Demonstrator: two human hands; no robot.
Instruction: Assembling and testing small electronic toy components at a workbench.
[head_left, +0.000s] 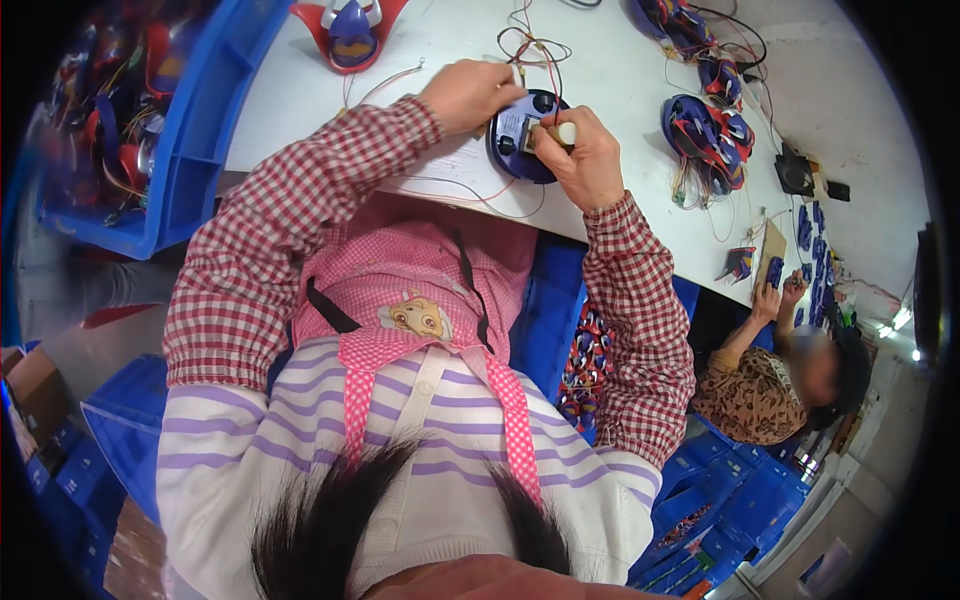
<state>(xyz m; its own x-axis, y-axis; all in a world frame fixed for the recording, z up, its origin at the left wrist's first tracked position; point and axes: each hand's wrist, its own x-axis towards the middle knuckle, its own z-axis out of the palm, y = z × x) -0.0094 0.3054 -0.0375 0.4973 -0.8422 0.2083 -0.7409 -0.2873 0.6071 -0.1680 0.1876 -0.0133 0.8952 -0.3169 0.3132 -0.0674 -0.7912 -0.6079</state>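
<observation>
On the white table in front of me lies a round dark-blue plastic base (513, 168), with a pale label, black parts and a small rectangular metal-looking piece on its upper face. My right hand (588, 160) is closed around a short cream-coloured object (566, 133), perhaps a tool handle, over the base's right side. My left hand (470, 97) is at the upper left edge of the base, its fingertips pinched together by the wires. What those fingertips hold, if anything, is too small to make out. Thin red and black wires (540, 45) run from the base toward the far side.
A red and purple plastic assembly (352, 35) stands beyond my left hand. Several similar wired assemblies (705, 140) lie to the right. At the left is a blue crate (190, 150) full of such parts. Another person (765, 385) works farther along the table (625, 70).
</observation>
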